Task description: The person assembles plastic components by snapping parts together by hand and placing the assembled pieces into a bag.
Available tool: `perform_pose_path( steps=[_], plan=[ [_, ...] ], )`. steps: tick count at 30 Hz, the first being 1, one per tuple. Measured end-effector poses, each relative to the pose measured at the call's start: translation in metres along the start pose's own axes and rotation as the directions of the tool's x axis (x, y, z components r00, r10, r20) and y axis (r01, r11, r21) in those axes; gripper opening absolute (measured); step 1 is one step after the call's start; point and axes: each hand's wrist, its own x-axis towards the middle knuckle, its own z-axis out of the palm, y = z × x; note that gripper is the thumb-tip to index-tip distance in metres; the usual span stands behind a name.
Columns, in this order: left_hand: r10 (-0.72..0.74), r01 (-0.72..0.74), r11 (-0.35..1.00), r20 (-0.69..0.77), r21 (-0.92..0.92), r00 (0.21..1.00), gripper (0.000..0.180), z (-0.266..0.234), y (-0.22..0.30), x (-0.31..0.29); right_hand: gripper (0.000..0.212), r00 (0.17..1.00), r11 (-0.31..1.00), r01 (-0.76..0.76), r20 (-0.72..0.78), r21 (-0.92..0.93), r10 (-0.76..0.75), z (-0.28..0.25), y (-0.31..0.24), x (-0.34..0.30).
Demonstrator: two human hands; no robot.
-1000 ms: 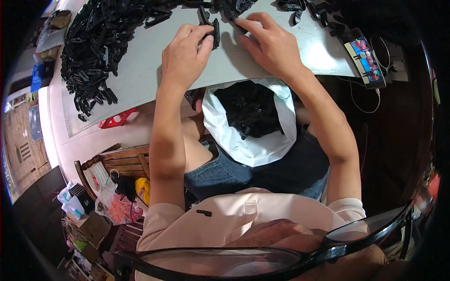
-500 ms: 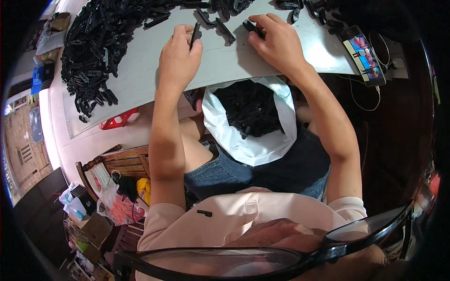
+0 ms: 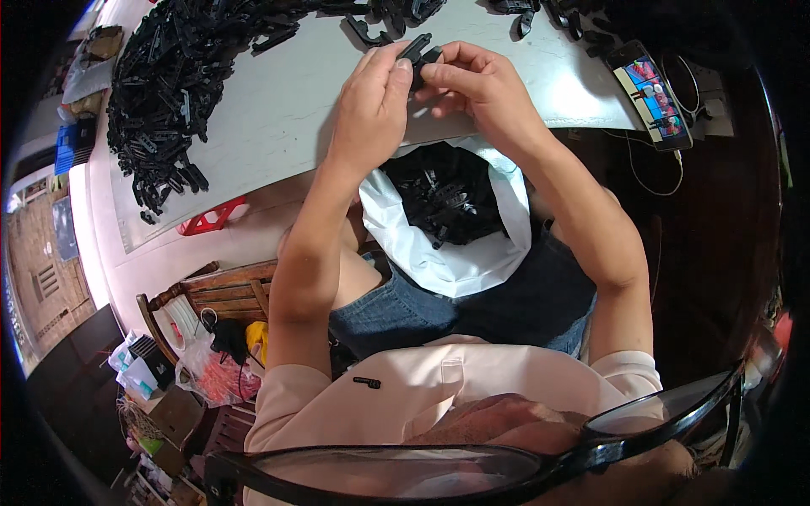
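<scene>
My two hands meet above the near part of the white table (image 3: pixel 278 118). Between thumb and fingers, my left hand (image 3: pixel 369 110) grips a long, narrow black plastic part (image 3: pixel 414 45) that points up and away. My right hand (image 3: pixel 494 93) pinches a smaller black plastic piece (image 3: pixel 430 56) against it, its lower fingers curled. Where the two pieces meet is partly hidden by my fingers. Just beyond my left hand lies a loose black curved part (image 3: pixel 363 34). Below my hands, a white bag (image 3: pixel 460 274) on my lap holds many black plastic parts (image 3: pixel 439 198).
A big heap of black parts (image 3: pixel 169 101) covers the table's left side, with more along the far edge. At the right edge sits a phone (image 3: pixel 654 97) with a lit screen and a cable. A red stool (image 3: pixel 213 217) shows under the table, near a wooden chair (image 3: pixel 224 291).
My hands have come together from apart: the left moved right, the right moved slightly left and nearer. The pieces they hold now touch or overlap. A loose part between them is no longer visible.
</scene>
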Motion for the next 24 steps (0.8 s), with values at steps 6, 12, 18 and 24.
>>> perform_pose_path(
  steps=[6,12,18,24],
  plan=[
    [0.151,-0.148,0.984,-0.022,0.096,0.988,0.04,0.008,0.002,-0.002,0.016,0.998,0.991,-0.051,-0.04,0.123,0.056,-0.006,0.0,0.003],
    [0.175,-0.164,0.957,-0.026,0.239,0.984,0.048,0.015,0.009,-0.007,0.019,0.993,0.99,-0.11,0.054,0.093,0.105,-0.01,0.002,0.001],
    [0.094,-0.099,0.987,0.048,0.129,0.994,0.033,0.003,0.009,-0.005,0.022,0.994,0.993,-0.109,0.015,-0.034,0.109,-0.009,-0.005,0.001],
    [-0.033,0.06,0.994,0.265,-0.094,0.964,0.027,-0.014,0.01,-0.006,0.028,0.998,0.99,-0.056,0.033,-0.127,0.061,-0.013,-0.012,-0.007]
  ],
)
